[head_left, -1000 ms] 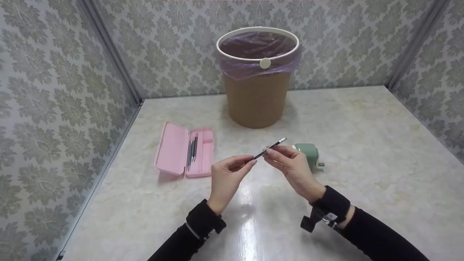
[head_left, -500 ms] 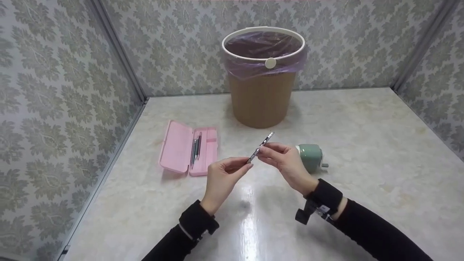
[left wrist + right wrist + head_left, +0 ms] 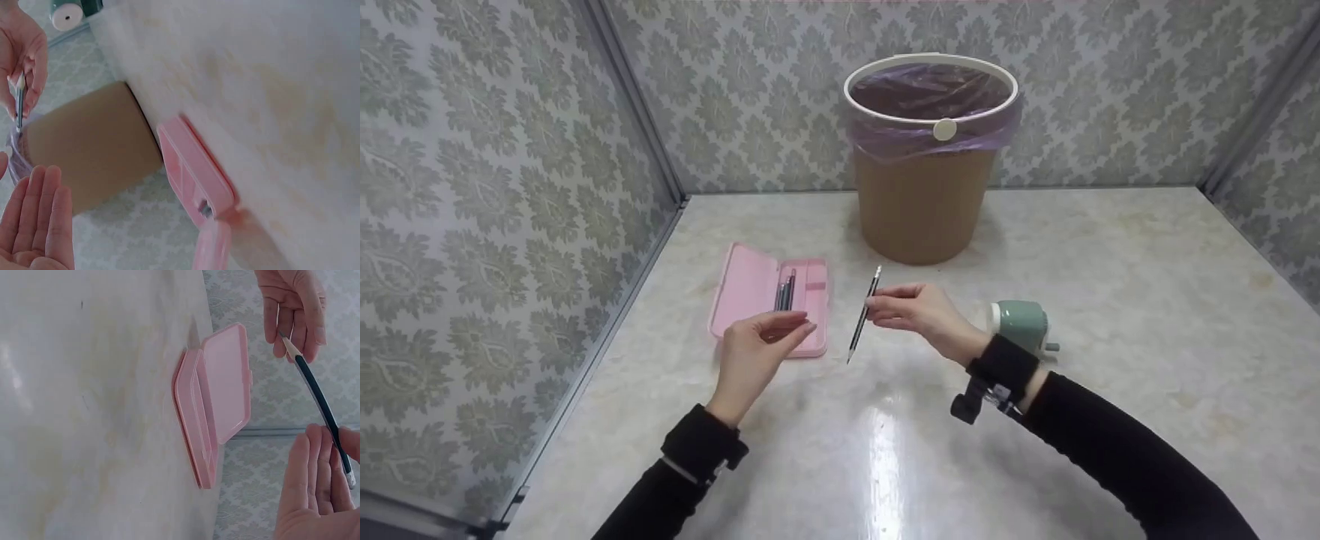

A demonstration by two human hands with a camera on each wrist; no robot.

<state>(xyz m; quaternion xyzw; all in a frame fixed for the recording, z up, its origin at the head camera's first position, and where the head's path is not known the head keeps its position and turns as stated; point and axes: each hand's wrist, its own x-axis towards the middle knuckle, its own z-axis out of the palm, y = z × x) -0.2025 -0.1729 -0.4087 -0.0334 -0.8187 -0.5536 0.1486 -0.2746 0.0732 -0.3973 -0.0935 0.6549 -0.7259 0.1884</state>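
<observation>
My right hand point(image 3: 922, 315) pinches a dark pencil point(image 3: 857, 336) between thumb and fingers, near its upper half. The pencil slants in the air, sharpened point down and pale end up. In the right wrist view its bare wood cone point(image 3: 291, 349) and dark tip show clearly. My left hand point(image 3: 756, 352) is off the pencil, in front of the pink pencil case point(image 3: 744, 289), with nothing between thumb and fingers. Its fingers point(image 3: 42, 214) look straight in the left wrist view. Several pencils point(image 3: 785, 291) lie in the open case, partly hidden by that hand.
A green crank pencil sharpener point(image 3: 1023, 324) stands on the table right of my right hand, partly behind the wrist. Farther back is a brown bin point(image 3: 922, 202) with a purple liner. Patterned panels point(image 3: 765, 112) wall in the table's back and sides.
My left hand has let go of the pencil and moved left toward the case. My right hand keeps the pencil, now steeper and farther left. The view has shifted somewhat.
</observation>
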